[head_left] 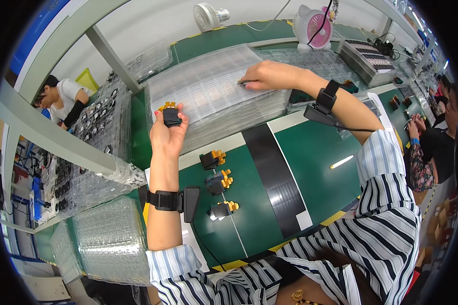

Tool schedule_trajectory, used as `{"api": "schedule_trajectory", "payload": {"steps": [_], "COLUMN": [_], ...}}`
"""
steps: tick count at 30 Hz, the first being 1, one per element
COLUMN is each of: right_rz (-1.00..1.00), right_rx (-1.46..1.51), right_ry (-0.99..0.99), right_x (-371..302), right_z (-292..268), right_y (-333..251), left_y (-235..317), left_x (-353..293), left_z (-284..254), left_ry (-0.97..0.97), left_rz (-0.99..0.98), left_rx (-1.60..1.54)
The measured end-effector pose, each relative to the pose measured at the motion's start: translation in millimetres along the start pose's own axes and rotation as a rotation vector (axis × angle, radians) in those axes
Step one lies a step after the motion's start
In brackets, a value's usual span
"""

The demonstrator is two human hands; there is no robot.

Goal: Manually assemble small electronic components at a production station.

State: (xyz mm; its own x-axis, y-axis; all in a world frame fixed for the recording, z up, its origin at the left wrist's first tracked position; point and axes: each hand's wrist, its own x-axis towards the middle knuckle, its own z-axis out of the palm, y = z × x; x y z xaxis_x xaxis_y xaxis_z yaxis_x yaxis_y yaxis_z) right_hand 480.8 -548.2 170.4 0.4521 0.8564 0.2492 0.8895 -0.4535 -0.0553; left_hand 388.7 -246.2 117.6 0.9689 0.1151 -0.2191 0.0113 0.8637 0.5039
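Observation:
My left hand (167, 136) is closed around a small black square part (171, 117) with orange tabs, held up at the left front edge of a stack of clear plastic trays (213, 119). Over the top of that stack, my right hand (274, 75) pinches a small dark piece (243, 82) whose kind I cannot make out. Three similar black parts with orange tabs, the far one (207, 160), the middle one (215, 184) and the near one (219, 210), lie in a column on the green mat (254, 223).
A black strip (272, 178) crosses the mat, and a white pen-like stick (341, 162) lies right of it. A metal post (114, 61) rises at left. More clear trays (109, 239) sit lower left. Two fans, one white (207, 18) and one pink (318, 31), stand behind. Co-workers sit at both sides.

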Motion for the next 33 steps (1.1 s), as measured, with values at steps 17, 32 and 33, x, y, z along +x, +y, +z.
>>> {"api": "schedule_trajectory", "payload": {"steps": [17, 32, 33], "right_rz": [0.217, 0.138, 0.166], "right_rx": [0.037, -0.147, -0.083], "right_ry": [0.083, 0.549, 0.533], "right_x": [-53.7, -143.2, -150.0], "right_z": [-7.6, 64.2, 66.1], "right_y": [28.9, -160.3, -161.8], "left_y": [-23.2, -209.7, -215.5], "left_x": [-45.4, -128.9, -129.0], "left_z": [28.2, 35.8, 35.7], "left_ry": [-0.037, 0.185, 0.178], "left_rz": [-0.148, -0.316, -0.311], "left_rx": [-0.076, -0.217, -0.175]}}
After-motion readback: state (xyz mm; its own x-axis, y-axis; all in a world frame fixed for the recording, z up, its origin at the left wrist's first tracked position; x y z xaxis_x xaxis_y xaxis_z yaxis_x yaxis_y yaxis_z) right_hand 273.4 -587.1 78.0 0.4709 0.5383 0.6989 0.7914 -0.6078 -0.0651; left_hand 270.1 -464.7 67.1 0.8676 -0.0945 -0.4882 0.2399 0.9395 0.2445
